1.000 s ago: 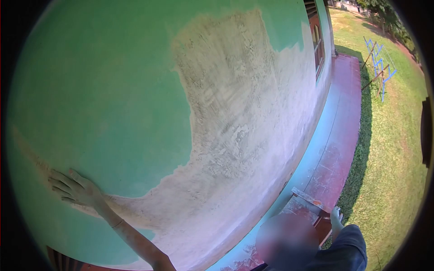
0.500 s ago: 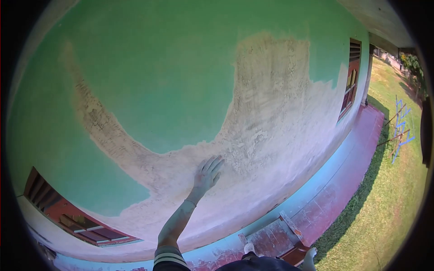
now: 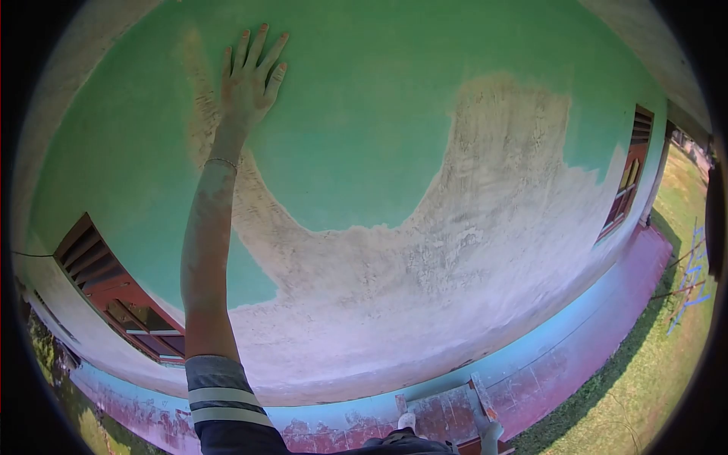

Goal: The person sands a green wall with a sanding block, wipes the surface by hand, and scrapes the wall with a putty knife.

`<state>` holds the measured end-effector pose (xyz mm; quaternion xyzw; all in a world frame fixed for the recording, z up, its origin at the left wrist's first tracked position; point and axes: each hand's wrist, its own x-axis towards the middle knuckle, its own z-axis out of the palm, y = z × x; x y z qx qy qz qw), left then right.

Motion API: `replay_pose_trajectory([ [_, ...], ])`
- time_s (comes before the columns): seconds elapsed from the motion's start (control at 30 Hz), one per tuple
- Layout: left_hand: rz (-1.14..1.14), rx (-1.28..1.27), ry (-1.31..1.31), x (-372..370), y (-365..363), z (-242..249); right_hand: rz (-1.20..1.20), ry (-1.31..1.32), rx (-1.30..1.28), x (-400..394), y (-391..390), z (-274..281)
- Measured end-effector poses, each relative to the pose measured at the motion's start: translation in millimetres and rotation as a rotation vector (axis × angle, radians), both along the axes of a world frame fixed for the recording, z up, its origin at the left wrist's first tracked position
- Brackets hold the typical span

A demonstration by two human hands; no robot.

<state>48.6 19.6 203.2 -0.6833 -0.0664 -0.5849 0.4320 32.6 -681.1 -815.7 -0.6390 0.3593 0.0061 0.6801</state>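
My left hand [image 3: 246, 87] is raised high against the green painted wall [image 3: 341, 136], fingers spread and palm toward the surface. It holds nothing. Just beside and below it runs a narrow rough strip of bare plaster [image 3: 203, 114], partly hidden by my forearm. This strip curves down into a broad pale patch [image 3: 508, 159] where the paint is gone. My right hand [image 3: 492, 434] is low at the bottom edge, near the end of a worn wooden bench [image 3: 440, 413]. Its fingers are too small to make out, so I cannot tell whether it holds anything.
A louvred red-brown window [image 3: 114, 292] is at the left, another window [image 3: 628, 174] at the far right. Below the wall runs a blue and reddish ledge [image 3: 561, 326]. Grass [image 3: 607, 409] lies beyond it, with a blue frame-like rack [image 3: 690, 284]. My foot [image 3: 407, 419] shows by the bench.
My left hand has moved up and left, from the bare plaster low on the wall to the green paint beside the strip's upper end. The view has shifted left.
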Motion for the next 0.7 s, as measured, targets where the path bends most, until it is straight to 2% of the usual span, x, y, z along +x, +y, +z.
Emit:
replay_pose_trajectory([
  [0.17,-0.070,-0.021,-0.064,-21,27,13,0.196,-0.106,0.212,36,47,22],
  [0.33,0.005,-0.010,-0.039,-34,27,7,0.505,-0.189,0.401,92,90,123],
  [0.43,0.027,-0.005,-0.033,-37,25,9,0.481,-0.242,0.474,112,139,241],
  [0.57,0.023,0.000,-0.035,-36,22,9,0.570,-0.434,0.502,145,194,357],
  [0.7,0.048,0.009,-0.044,-35,23,8,0.599,-0.725,0.300,196,242,453],
])
